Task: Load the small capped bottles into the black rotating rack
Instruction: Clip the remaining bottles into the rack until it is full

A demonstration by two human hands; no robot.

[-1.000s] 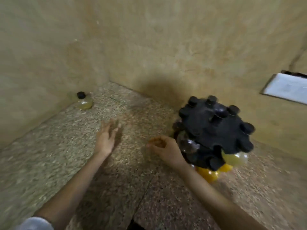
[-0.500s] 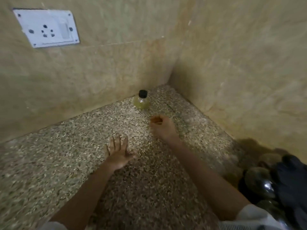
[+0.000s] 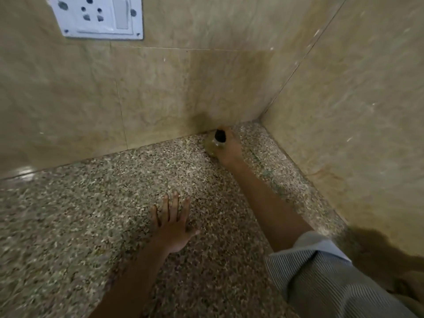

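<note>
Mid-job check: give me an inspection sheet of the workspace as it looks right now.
Surface: speckled stone surface, meeting the walls at a corner.
Job's things: one bottle, black cap, yellowish contents, in the corner; rack out of view.
Clutter: nothing seen.
Hands: right hand curled round the bottle; left hand open, fingers spread, low on the surface.
Cables: nothing seen.
Surroundings: tiled walls; white socket plate upper left.

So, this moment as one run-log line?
phase: pickup | right hand: grips small capped bottle at wall corner | left hand: fingers spread over speckled stone surface | rack: out of view
</note>
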